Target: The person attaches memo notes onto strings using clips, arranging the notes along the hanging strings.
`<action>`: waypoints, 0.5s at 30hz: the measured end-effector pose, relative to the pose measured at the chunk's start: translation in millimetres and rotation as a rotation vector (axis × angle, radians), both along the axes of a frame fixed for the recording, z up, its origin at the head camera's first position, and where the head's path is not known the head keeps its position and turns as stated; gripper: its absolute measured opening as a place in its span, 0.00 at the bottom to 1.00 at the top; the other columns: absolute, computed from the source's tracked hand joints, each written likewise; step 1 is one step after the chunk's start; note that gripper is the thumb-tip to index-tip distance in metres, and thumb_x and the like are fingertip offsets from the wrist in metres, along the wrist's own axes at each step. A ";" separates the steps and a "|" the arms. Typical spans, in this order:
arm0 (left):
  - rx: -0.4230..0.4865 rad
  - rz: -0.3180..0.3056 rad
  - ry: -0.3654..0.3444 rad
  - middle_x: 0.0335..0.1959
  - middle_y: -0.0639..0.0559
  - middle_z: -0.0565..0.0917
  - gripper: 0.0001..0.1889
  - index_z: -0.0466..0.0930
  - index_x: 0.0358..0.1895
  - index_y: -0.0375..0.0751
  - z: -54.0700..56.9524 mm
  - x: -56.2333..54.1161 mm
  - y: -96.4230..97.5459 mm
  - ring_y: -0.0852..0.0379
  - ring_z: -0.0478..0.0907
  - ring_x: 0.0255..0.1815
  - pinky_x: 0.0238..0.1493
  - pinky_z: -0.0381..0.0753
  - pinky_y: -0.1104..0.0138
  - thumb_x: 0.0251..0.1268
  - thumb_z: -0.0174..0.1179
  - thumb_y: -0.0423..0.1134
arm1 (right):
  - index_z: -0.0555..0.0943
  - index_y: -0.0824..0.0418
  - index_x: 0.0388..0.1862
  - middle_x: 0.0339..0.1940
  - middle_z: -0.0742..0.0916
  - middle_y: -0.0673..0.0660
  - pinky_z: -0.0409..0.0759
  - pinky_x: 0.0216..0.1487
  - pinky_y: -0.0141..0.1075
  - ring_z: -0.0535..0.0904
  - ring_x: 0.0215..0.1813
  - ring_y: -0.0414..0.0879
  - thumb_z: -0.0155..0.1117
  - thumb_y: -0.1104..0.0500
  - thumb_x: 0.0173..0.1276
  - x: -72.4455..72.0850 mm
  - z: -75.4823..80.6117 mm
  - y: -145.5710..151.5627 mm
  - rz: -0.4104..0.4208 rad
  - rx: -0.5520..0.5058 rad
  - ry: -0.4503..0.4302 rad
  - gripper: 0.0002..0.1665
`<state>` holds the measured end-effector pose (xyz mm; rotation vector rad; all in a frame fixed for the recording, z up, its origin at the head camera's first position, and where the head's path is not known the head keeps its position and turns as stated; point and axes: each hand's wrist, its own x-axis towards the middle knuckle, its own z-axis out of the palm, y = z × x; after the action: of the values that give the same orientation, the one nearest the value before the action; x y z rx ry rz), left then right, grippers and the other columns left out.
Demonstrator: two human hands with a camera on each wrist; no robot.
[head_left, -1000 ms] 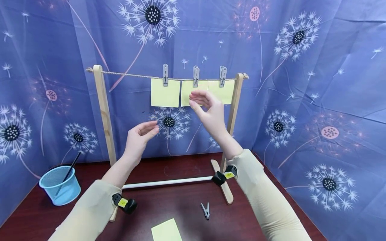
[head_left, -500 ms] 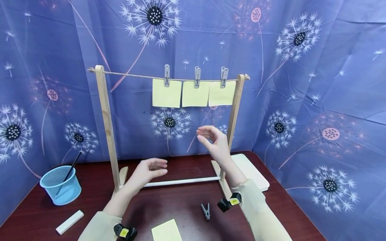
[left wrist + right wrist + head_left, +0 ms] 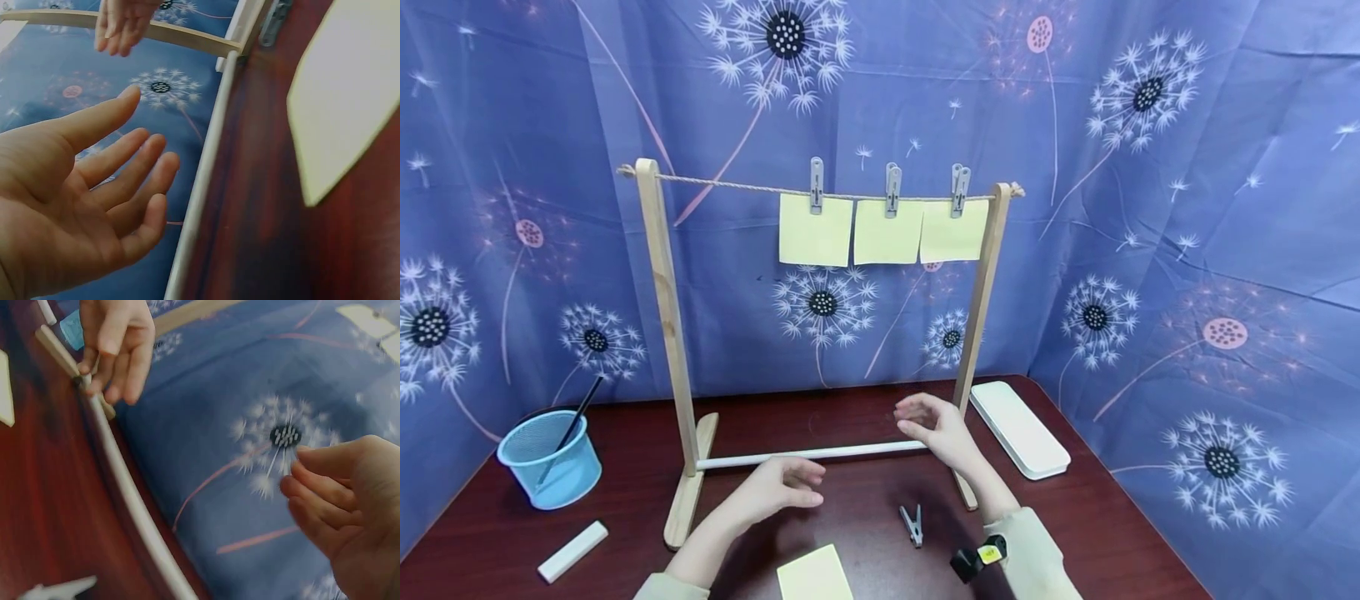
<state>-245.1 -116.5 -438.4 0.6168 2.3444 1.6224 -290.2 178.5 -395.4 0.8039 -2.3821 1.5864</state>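
My left hand hovers over the table with fingers loosely bent and nothing in them, close above a yellow paper note. To its right, my right hand is also bare, near the rack's right post, with thumb and fingers apart. A grey clothespin lies on the table below the right hand. Three yellow notes hang side by side from the rope: a left note, a middle note and a right note, each under its own grey clothespin. The left wrist view shows the left palm.
The wooden rack has a white crossbar low between its feet. A blue mesh pen cup holding a black stick stands at left, with a white bar before it. A white case lies at right.
Both hands have come down from near the hanging notes toward the table, fingers still relaxed. The white case and the white bar, hidden by the arms before, now show fully.
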 end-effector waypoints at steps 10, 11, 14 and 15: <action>-0.117 -0.105 -0.093 0.40 0.42 0.85 0.20 0.81 0.48 0.26 -19.9 9.4 5.6 0.54 0.79 0.38 0.39 0.81 0.63 0.50 0.72 0.30 | 0.78 0.73 0.51 0.45 0.84 0.75 0.81 0.49 0.33 0.83 0.49 0.61 0.64 0.68 0.65 -2.0 -41.2 30.0 0.212 0.166 -0.167 0.16; -0.123 -0.116 -0.096 0.39 0.43 0.85 0.19 0.82 0.46 0.26 -20.3 11.1 6.1 0.54 0.79 0.38 0.38 0.80 0.65 0.49 0.73 0.29 | 0.78 0.74 0.50 0.45 0.84 0.76 0.81 0.49 0.34 0.83 0.49 0.63 0.64 0.69 0.65 -2.4 -43.5 32.5 0.241 0.175 -0.173 0.16; -0.133 -0.140 -0.092 0.36 0.45 0.83 0.18 0.83 0.42 0.28 -21.4 16.6 7.8 0.53 0.78 0.37 0.36 0.78 0.69 0.45 0.74 0.27 | 0.76 0.78 0.49 0.43 0.83 0.78 0.82 0.50 0.36 0.81 0.48 0.67 0.65 0.71 0.62 -2.5 -48.9 38.9 0.317 0.185 -0.209 0.17; -0.136 -0.149 -0.089 0.35 0.46 0.83 0.18 0.83 0.42 0.28 -22.0 17.9 8.3 0.54 0.77 0.36 0.36 0.78 0.70 0.44 0.74 0.26 | 0.76 0.79 0.49 0.43 0.83 0.79 0.82 0.50 0.35 0.82 0.47 0.66 0.65 0.72 0.62 -2.2 -50.7 40.4 0.335 0.191 -0.222 0.17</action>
<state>-227.2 -108.1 -460.5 0.6585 2.2634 1.3860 -292.4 219.0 -446.1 1.1742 -2.7024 1.6572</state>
